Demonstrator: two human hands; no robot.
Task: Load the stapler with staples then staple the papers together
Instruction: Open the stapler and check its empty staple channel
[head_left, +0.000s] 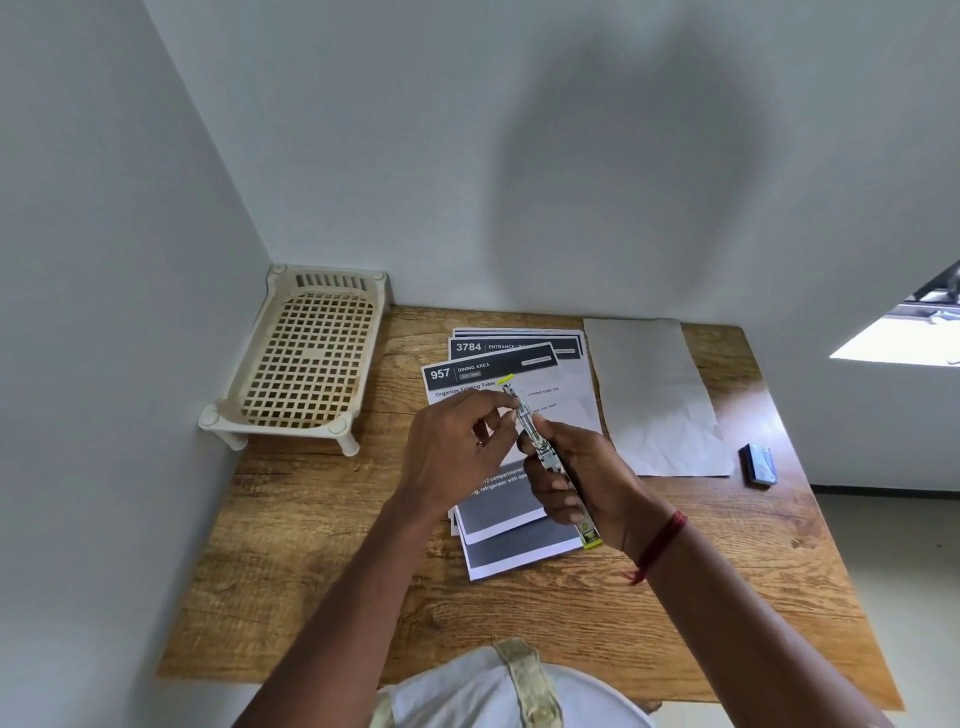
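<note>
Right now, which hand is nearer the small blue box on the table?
Right. The right hand, gripping the stapler, is left of the blue box; the left hand is farther left, pinching at the stapler's far end.

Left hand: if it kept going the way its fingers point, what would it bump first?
Most likely the stapler held in the right hand. The left hand has its fingertips right beside it; whether they touch is unclear.
</note>
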